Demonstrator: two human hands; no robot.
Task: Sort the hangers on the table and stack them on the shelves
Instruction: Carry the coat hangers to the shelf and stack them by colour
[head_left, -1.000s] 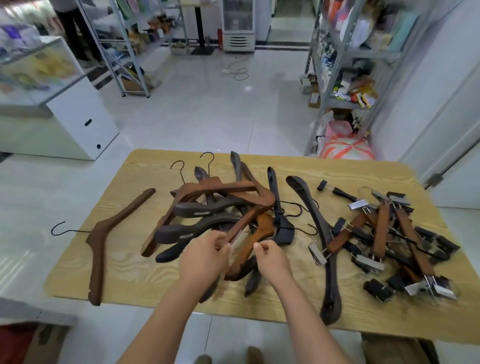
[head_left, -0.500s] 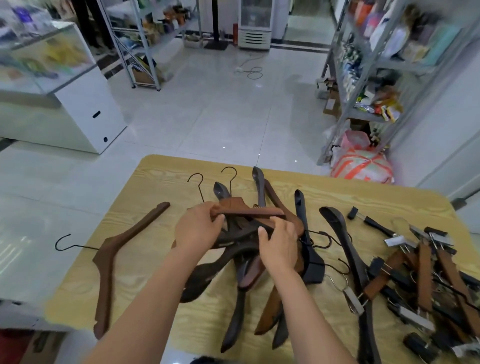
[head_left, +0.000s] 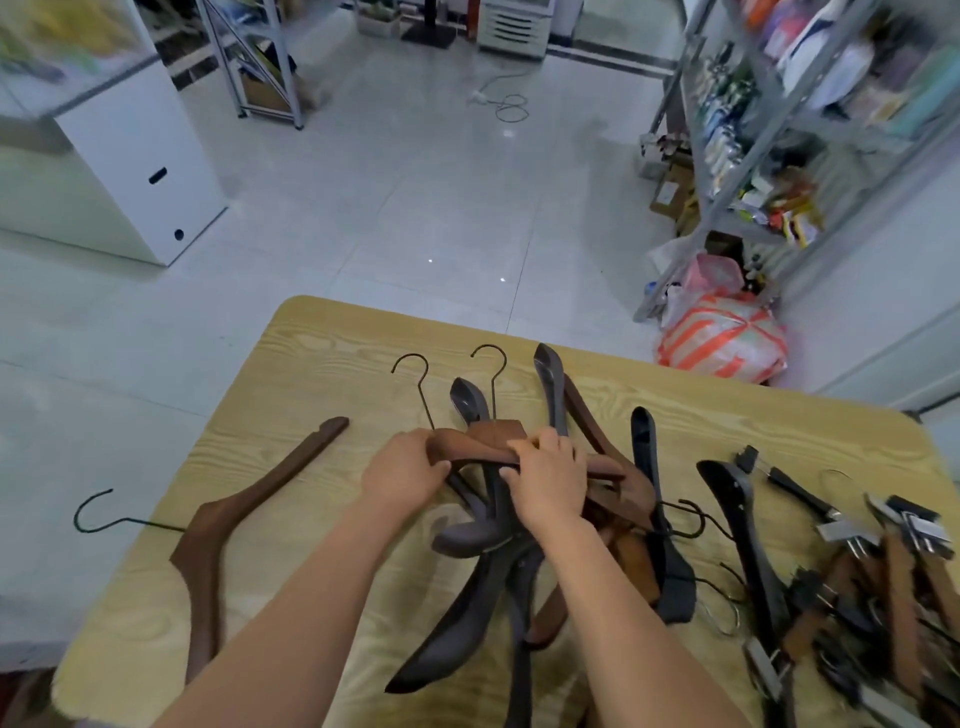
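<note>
As left hand (head_left: 402, 470) clasps, right hand (head_left: 548, 480) pinches hanger (head_left: 470, 451).

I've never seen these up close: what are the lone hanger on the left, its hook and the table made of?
Hanger: probably wood, stained brown, matte; thick contoured shape, though plastic isn't ruled out. Hook: thin bent black wire, probably coated metal. Table: pale yellowish top with bold grain pattern, wood or wood-look laminate; can't tell which.

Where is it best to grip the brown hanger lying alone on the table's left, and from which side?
Probably grip the lone brown hanger at its bend, where both arms meet by the hook, coming from above: it lies flat, clear of the pile.
</note>
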